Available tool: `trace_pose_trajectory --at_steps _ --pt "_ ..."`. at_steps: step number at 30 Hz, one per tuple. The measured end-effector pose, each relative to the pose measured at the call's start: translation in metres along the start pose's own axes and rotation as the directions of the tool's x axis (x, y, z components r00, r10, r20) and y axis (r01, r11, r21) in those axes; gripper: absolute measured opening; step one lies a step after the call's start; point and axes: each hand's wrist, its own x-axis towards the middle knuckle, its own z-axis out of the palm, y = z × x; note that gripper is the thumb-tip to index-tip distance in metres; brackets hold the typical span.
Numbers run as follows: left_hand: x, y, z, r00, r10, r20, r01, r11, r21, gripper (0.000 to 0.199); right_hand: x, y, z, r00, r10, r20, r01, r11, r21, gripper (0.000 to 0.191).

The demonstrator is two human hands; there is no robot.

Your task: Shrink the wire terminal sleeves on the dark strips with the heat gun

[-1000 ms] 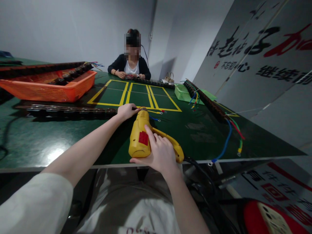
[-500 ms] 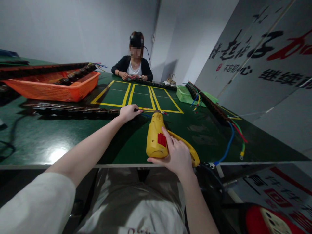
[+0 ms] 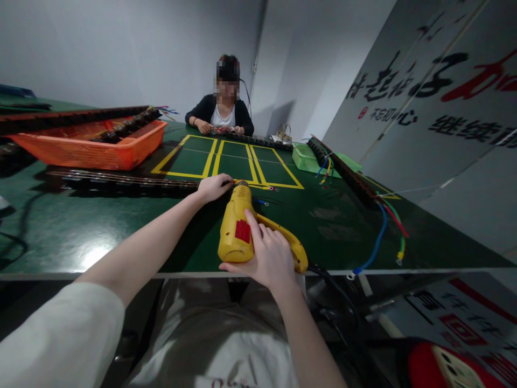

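My right hand (image 3: pixel 269 250) is wrapped round a yellow heat gun (image 3: pixel 237 223) with a red patch on its side. Its nozzle points away from me, just right of my left hand (image 3: pixel 216 188). The fingers of my left hand are closed at the right end of a long dark wiring harness (image 3: pixel 133 184) lying on the green table. Past those fingers, thin wires run out to small ring terminals (image 3: pixel 273 188), and one blue-sleeved terminal (image 3: pixel 262 202) shows right of the nozzle. The exact spot my left fingers pinch is partly hidden.
An orange basket (image 3: pixel 137 151) with dark harnesses stands at left. At right, another harness (image 3: pixel 343 167) with coloured wires rests across a green basket (image 3: pixel 302 157). Yellow tape (image 3: pixel 210 158) marks the table (image 3: pixel 343 210). A co-worker (image 3: pixel 220 110) sits opposite. The heat gun's cord (image 3: pixel 339 291) hangs off the front edge.
My right hand has moved left with the heat gun, bringing its nozzle close to my left fingers. The blue-sleeved terminal has come into view. My left hand stays nearly in place.
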Motion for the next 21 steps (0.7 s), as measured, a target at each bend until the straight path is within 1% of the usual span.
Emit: trace_pose_trajectory --at_steps 2,5,9,12,17,21 --pt "0.004 -0.004 0.001 0.999 0.04 0.029 -0.039 0.999 -0.029 0.036 0.001 -0.003 0.001 1.0 0.001 0.005 -0.001 1.0 0.007 0.121" --pt "0.011 -0.007 0.0 0.996 0.057 0.066 -0.051 0.996 -0.077 0.036 0.001 -0.003 0.001 1.0 0.003 0.006 -0.003 1.0 -0.001 0.122" --pt "0.021 -0.004 -0.003 0.981 0.107 0.159 -0.082 0.985 -0.152 0.033 -0.001 -0.002 0.002 0.999 -0.034 -0.02 0.034 0.999 -0.01 0.118" --pt "0.025 -0.001 -0.005 0.969 0.118 0.218 -0.077 0.98 -0.185 0.033 -0.002 -0.001 0.003 0.997 -0.067 -0.045 0.067 0.998 -0.013 0.117" --pt "0.023 -0.001 -0.001 0.973 0.111 0.205 -0.065 0.974 -0.217 0.035 -0.002 -0.002 0.002 0.998 -0.06 -0.032 0.06 0.998 0.004 0.119" --pt "0.017 -0.001 -0.001 0.98 0.08 0.181 -0.05 0.985 -0.165 0.034 -0.002 -0.003 0.001 0.999 -0.036 -0.006 0.036 0.999 0.014 0.122"
